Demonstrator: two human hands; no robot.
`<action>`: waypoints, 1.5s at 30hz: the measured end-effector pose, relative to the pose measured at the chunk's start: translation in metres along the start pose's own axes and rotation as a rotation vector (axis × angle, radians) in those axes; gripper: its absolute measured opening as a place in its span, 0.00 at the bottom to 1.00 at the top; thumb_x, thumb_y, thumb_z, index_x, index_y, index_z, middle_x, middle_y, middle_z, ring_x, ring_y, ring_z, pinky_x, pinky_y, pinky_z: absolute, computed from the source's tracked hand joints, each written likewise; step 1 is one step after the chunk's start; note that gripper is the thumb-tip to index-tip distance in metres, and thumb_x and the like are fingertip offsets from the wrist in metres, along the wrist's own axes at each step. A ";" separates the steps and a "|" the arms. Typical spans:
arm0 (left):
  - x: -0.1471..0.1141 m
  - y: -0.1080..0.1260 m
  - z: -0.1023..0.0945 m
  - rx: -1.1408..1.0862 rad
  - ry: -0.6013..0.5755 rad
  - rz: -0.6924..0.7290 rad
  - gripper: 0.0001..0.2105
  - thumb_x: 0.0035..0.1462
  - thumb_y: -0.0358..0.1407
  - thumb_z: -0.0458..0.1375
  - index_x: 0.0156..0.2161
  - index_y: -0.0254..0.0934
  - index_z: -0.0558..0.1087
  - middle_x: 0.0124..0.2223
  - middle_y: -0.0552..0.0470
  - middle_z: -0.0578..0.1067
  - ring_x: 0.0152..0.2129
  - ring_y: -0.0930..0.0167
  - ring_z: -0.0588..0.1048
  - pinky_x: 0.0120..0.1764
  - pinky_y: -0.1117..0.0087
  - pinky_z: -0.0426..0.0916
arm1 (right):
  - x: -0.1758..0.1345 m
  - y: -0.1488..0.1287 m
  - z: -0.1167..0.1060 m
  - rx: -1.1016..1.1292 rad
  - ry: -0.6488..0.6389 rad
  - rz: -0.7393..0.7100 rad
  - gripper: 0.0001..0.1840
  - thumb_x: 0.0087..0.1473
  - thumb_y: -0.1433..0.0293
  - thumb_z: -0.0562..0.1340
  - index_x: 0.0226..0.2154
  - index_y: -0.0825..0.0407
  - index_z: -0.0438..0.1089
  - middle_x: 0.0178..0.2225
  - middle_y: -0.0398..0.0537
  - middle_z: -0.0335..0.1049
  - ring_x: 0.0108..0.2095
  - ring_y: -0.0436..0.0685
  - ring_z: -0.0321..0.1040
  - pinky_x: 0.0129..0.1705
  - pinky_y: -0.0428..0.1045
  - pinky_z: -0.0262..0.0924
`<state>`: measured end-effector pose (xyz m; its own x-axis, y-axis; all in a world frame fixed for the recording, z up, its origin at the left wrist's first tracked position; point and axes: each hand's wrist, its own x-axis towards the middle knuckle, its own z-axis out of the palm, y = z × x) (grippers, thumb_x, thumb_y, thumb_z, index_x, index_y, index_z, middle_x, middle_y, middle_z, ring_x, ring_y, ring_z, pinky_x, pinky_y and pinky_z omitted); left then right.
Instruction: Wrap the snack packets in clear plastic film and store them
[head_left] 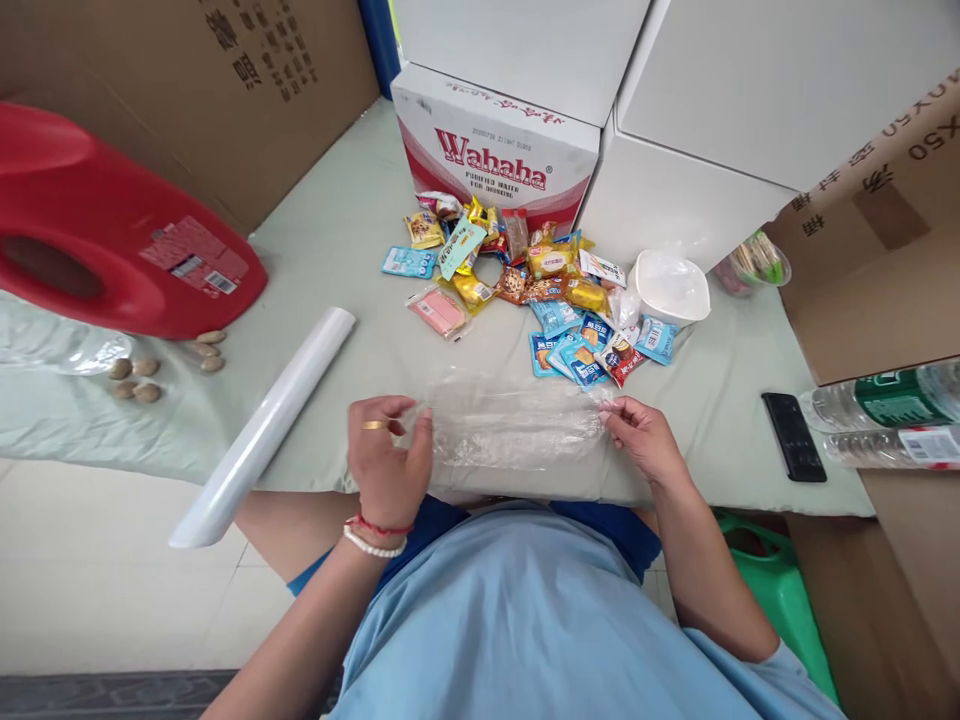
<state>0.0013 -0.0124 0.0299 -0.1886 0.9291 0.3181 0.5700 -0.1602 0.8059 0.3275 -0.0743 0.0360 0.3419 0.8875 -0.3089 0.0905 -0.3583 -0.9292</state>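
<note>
A thin, crinkled clear plastic bag (517, 430) lies stretched flat between my two hands, just above or on the table's near edge. My left hand (390, 450) pinches its left end between thumb and curled fingers. At the other end, my right hand (637, 432) grips the upper right corner with thumb and forefinger. To the left rests a long white roll (262, 430), slanting past the table edge. Beyond the bag sits a pile of small wrapped snacks (547, 270), with blue packets (577, 350) nearest and a pink packet (439, 312) at the left.
A white bowl (673, 285) stands right of the snacks, before stacked boxes and a Wahaha carton (495, 150). A large red jug (112, 230) and several brown nuts (146, 390) are at left. A black phone (793, 437) and plastic bottles (885, 400) lie at right.
</note>
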 end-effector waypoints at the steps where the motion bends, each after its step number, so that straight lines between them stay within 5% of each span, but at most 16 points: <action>1: -0.005 0.012 0.004 -0.060 -0.088 0.037 0.08 0.61 0.42 0.61 0.38 0.39 0.74 0.38 0.51 0.74 0.29 0.71 0.70 0.37 0.66 0.68 | -0.003 -0.002 0.003 0.002 -0.008 -0.012 0.24 0.43 0.50 0.75 0.34 0.51 0.77 0.27 0.43 0.70 0.24 0.50 0.58 0.24 0.46 0.55; 5: -0.022 0.059 0.037 -0.337 -0.545 0.006 0.11 0.63 0.46 0.61 0.35 0.40 0.72 0.32 0.53 0.73 0.27 0.71 0.70 0.32 0.68 0.65 | -0.015 -0.011 0.021 -0.007 -0.061 -0.079 0.21 0.47 0.50 0.74 0.32 0.50 0.75 0.25 0.41 0.68 0.25 0.50 0.58 0.25 0.46 0.54; 9: -0.028 0.083 0.076 -0.340 -0.621 -0.045 0.15 0.54 0.46 0.68 0.36 0.40 0.71 0.32 0.54 0.72 0.28 0.70 0.70 0.32 0.68 0.63 | -0.023 -0.016 0.038 -0.031 -0.148 -0.152 0.20 0.51 0.50 0.72 0.31 0.50 0.75 0.26 0.41 0.69 0.27 0.51 0.60 0.29 0.47 0.56; 13: -0.024 0.079 0.090 -0.415 -0.611 -0.090 0.08 0.59 0.38 0.61 0.30 0.39 0.71 0.30 0.54 0.72 0.27 0.71 0.70 0.33 0.68 0.64 | -0.019 -0.018 0.047 -0.010 -0.124 -0.132 0.21 0.52 0.49 0.71 0.30 0.49 0.72 0.25 0.40 0.66 0.26 0.50 0.58 0.29 0.47 0.55; 21: -0.001 0.072 0.065 -0.520 -0.452 -0.147 0.09 0.60 0.42 0.63 0.33 0.39 0.72 0.39 0.50 0.75 0.36 0.69 0.75 0.37 0.69 0.71 | -0.005 -0.019 0.051 0.153 0.155 -0.188 0.21 0.51 0.49 0.71 0.33 0.47 0.68 0.29 0.41 0.64 0.27 0.51 0.57 0.26 0.46 0.56; 28: -0.013 0.066 0.011 -0.299 0.026 0.338 0.05 0.62 0.36 0.63 0.40 0.44 0.70 0.42 0.49 0.75 0.40 0.64 0.77 0.46 0.58 0.74 | -0.020 -0.024 0.050 0.443 0.439 -0.331 0.20 0.56 0.51 0.70 0.38 0.45 0.63 0.36 0.42 0.68 0.29 0.50 0.64 0.28 0.46 0.62; 30: -0.026 0.047 -0.005 -0.244 -0.002 0.452 0.07 0.60 0.33 0.64 0.40 0.44 0.70 0.40 0.50 0.75 0.38 0.65 0.77 0.42 0.60 0.75 | -0.030 -0.009 0.045 0.376 0.384 -0.304 0.18 0.59 0.52 0.69 0.36 0.45 0.64 0.37 0.43 0.69 0.30 0.50 0.66 0.33 0.48 0.66; 32: -0.041 0.023 -0.017 -0.173 -0.083 0.421 0.06 0.61 0.31 0.63 0.41 0.44 0.70 0.40 0.51 0.75 0.36 0.66 0.77 0.40 0.63 0.74 | -0.041 0.012 0.036 0.215 0.226 -0.191 0.18 0.60 0.51 0.67 0.34 0.46 0.66 0.34 0.42 0.69 0.29 0.51 0.67 0.35 0.50 0.67; 35: -0.064 -0.013 -0.030 -0.030 -0.254 0.205 0.04 0.63 0.33 0.61 0.43 0.43 0.71 0.41 0.51 0.74 0.33 0.69 0.75 0.37 0.65 0.73 | -0.055 0.035 0.018 -0.040 -0.046 -0.029 0.19 0.57 0.49 0.68 0.39 0.47 0.73 0.36 0.46 0.74 0.32 0.56 0.70 0.36 0.52 0.68; 38: -0.075 -0.032 -0.044 -0.023 -0.291 0.005 0.09 0.62 0.37 0.60 0.47 0.42 0.71 0.47 0.47 0.72 0.39 0.65 0.75 0.37 0.64 0.75 | -0.055 0.030 -0.001 -0.149 -0.026 -0.049 0.27 0.58 0.49 0.67 0.53 0.47 0.71 0.47 0.52 0.76 0.44 0.59 0.73 0.44 0.54 0.70; 41: -0.067 -0.023 -0.053 -0.074 -0.177 -0.047 0.15 0.61 0.38 0.59 0.52 0.43 0.69 0.54 0.43 0.70 0.54 0.58 0.72 0.49 0.57 0.74 | -0.036 0.008 -0.004 -0.202 0.121 -0.158 0.31 0.61 0.49 0.64 0.59 0.46 0.67 0.53 0.55 0.74 0.51 0.61 0.72 0.51 0.57 0.69; 45: -0.033 0.013 -0.030 0.013 -0.149 0.037 0.24 0.64 0.44 0.58 0.62 0.40 0.64 0.62 0.38 0.68 0.62 0.55 0.67 0.63 0.48 0.63 | 0.004 -0.010 0.028 -0.269 0.052 -0.227 0.37 0.56 0.48 0.67 0.63 0.46 0.66 0.52 0.56 0.76 0.49 0.64 0.73 0.48 0.57 0.68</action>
<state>-0.0092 -0.0553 0.0447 -0.0471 0.9619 0.2694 0.5845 -0.1921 0.7883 0.3012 -0.0594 0.0383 0.3311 0.9399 -0.0838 0.4100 -0.2233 -0.8843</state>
